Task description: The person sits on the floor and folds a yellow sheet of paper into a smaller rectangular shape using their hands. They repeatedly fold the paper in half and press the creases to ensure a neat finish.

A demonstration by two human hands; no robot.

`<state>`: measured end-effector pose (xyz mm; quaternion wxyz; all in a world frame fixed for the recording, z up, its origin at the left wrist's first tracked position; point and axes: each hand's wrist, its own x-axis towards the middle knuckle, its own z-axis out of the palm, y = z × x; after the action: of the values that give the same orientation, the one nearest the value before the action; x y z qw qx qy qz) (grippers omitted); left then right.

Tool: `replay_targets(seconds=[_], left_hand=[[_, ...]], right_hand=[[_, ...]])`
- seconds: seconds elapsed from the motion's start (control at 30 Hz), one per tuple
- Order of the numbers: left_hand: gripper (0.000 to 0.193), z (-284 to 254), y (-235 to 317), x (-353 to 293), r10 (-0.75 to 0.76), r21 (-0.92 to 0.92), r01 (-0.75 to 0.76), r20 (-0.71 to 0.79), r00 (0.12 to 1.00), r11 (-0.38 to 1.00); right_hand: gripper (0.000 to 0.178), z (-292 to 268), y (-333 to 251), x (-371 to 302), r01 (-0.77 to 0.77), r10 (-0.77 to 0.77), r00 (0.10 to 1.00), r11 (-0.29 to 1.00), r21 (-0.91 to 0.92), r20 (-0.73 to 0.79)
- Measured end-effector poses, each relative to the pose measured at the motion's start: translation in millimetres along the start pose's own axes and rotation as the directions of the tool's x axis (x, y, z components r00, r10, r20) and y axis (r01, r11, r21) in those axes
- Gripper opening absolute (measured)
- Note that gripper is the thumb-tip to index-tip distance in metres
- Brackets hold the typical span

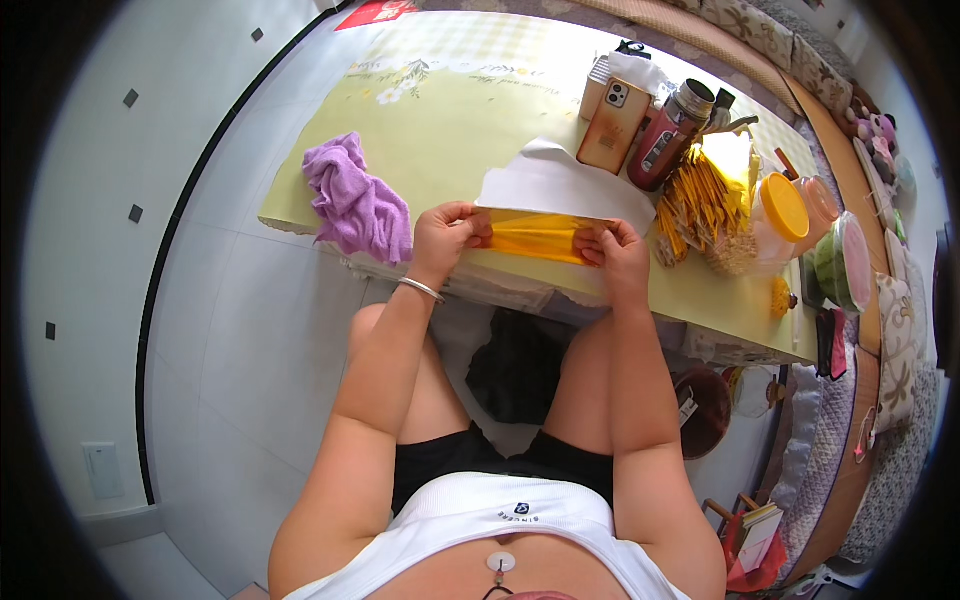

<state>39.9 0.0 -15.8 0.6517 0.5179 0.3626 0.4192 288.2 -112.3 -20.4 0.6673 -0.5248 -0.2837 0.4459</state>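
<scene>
Stretched between my two hands is a shiny sheet of gold foil paper (530,236). My left hand (443,236) pinches its left end, and a silvery bangle circles that wrist. At the other end my right hand (622,256) is closed on the foil with thumb and fingers. Just beyond the foil a white sheet of paper (548,180) lies on the table, its far edge curling up. To the right of my right hand stands a bundle of folded gold foil pieces (700,200).
A crumpled purple cloth (358,195) hangs over the near left edge of the table (440,130). Behind the white paper, a phone (612,125) leans beside a dark red flask (670,140). Farther right are a yellow-lidded jar (783,208) and a cut watermelon under wrap (843,262).
</scene>
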Motion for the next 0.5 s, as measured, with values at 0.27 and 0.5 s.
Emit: replay_targets(seconds=[0.27,0.5], left_hand=[[0.014,-8.1,1.9,1.8,0.098,0.530,-0.064,-0.036,0.995,0.846],[0.015,-7.5,2.6,0.9,0.237,0.655,-0.203,0.037,0.971,0.728]], right_hand=[[0.014,-1.0,-9.6,-8.6,-0.053,0.053,0.999,0.986,-0.156,-0.001],[0.017,-1.3,-16.1,-14.3,-0.022,0.023,1.000,0.963,-0.268,0.001]])
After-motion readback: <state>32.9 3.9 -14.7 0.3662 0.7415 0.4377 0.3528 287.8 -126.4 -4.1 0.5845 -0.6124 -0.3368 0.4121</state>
